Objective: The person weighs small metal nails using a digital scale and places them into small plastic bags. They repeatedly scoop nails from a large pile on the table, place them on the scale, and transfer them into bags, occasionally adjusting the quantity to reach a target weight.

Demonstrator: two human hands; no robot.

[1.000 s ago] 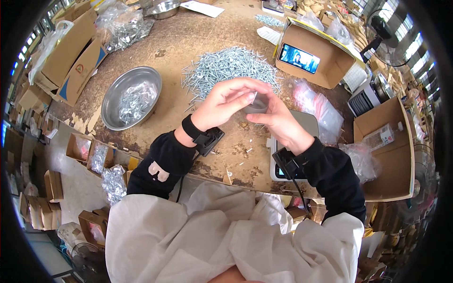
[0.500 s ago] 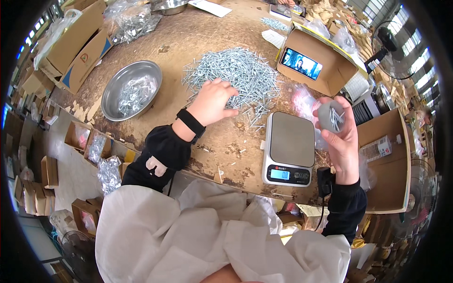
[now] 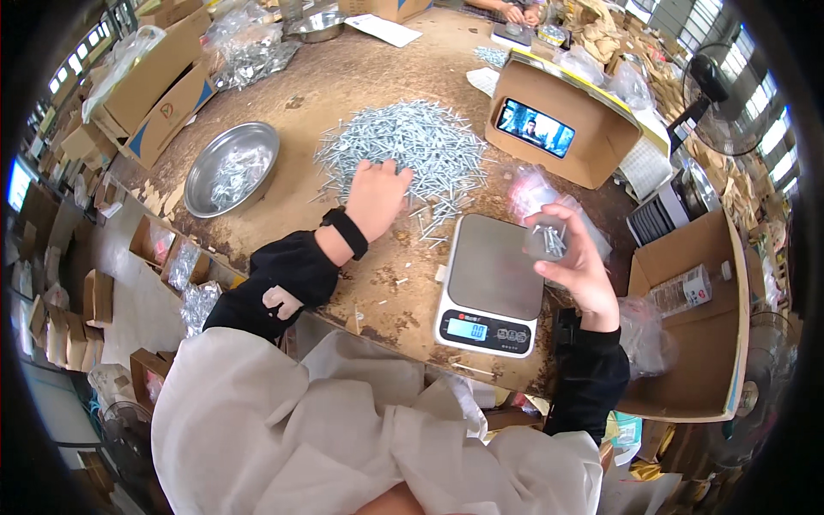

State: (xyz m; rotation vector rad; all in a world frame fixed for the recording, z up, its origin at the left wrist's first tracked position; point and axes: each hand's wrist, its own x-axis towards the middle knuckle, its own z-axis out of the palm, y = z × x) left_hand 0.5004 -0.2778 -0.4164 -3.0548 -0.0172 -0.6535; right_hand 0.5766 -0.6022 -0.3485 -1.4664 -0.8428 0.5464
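Note:
A heap of silvery screws [image 3: 403,142] lies on the worn wooden table. At its near edge, my left hand [image 3: 376,202] reaches in with fingers curled down onto the screws; the fingertips are partly hidden, so what they pinch does not show. My right hand [image 3: 584,270] grips a small clear cup [image 3: 534,240] between thumb and fingers, with a few screws inside. The cup is held up by the right edge of a white digital scale [image 3: 493,266], whose grey plate carries nothing and whose display is lit.
Left of the heap stands a steel bowl [image 3: 196,184] with small filled bags. A phone [image 3: 536,128] playing video leans inside a cardboard box [image 3: 592,163]. Clear bags [image 3: 525,193] lie behind the scale. An open carton [image 3: 687,343] stands at right. Another person's hands [image 3: 519,15] work across the table.
My left hand's spread fingers have curled onto the screws. My right hand has brought the cup closer to the scale's right edge. The whole view has shifted slightly.

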